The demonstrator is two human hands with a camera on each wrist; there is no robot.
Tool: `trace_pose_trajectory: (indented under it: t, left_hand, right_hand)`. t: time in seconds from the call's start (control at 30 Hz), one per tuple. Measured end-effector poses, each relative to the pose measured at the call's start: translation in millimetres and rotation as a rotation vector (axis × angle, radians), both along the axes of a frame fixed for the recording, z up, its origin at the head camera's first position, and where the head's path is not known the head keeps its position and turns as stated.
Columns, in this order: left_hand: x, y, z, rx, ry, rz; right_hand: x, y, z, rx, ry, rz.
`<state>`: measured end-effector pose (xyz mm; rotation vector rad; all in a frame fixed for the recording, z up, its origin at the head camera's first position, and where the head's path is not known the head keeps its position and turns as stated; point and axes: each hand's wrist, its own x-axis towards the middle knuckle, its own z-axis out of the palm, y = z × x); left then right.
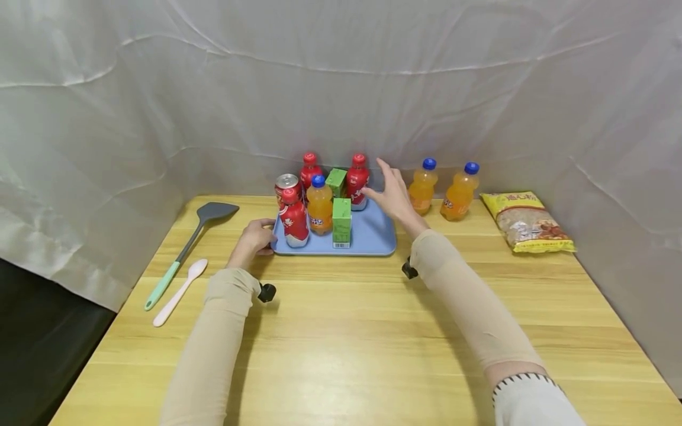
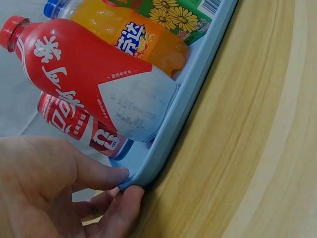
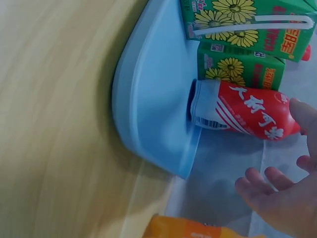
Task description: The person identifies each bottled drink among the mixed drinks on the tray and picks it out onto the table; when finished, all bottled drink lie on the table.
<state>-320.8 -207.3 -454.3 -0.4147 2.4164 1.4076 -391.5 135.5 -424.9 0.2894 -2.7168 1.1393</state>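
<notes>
A blue tray (image 1: 375, 234) bears red cola bottles, a red can (image 1: 286, 184), an orange soda bottle (image 1: 319, 207) and two green drink cartons. My left hand (image 1: 257, 236) pinches the tray's left edge; in the left wrist view the thumb (image 2: 106, 174) lies over the rim and fingers curl beneath. Close to that hand stands a red cola bottle (image 2: 99, 74). My right hand (image 1: 393, 194) has its fingers spread beside the back-right cola bottle (image 3: 242, 110). Its thumb is near the bottle's upper part; whether they touch, I cannot tell.
Two orange soda bottles (image 1: 422, 188) stand right of the tray, one just beyond the right hand. Farther right lies a yellow food bag (image 1: 527, 222). On the left lie a grey turner (image 1: 192, 239) with a green handle and a pale pink spoon (image 1: 181, 293). Grey cloth (image 1: 341, 100) hangs behind.
</notes>
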Motion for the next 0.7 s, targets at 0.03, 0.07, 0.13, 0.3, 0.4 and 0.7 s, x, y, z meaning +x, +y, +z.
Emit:
trace_pose_trajectory:
  t: [0.03,0.07,0.13,0.3,0.4,0.7]
  left_hand:
    - [0.2,-0.1,-0.2,-0.002,0.004,0.001]
    - [0.2,0.1,-0.6,-0.007,0.007,0.002]
    - [-1.1,-0.2,-1.6,-0.023,0.012,0.001]
    - [-4.1,1.5,-4.5,-0.046,0.017,0.004]
    - [-3.8,3.3,-5.9,-0.065,0.027,0.013]
    - [-4.4,4.9,-8.4,-0.104,0.033,0.013]
  right_hand:
    - [-1.6,-2,-0.5,0.001,-0.003,-0.001]
    - [-3.1,-4,-0.8,-0.001,-0.005,0.0]
    - [-5.8,-9,-2.3,-0.004,-0.009,0.001]
    - [-11.4,-18,-8.9,-0.012,-0.04,-0.005]
    - [-15.2,-22,-12.6,-0.021,-0.047,-0.003]
    - [-21.8,-30,-19.9,-0.042,0.039,-0.096]
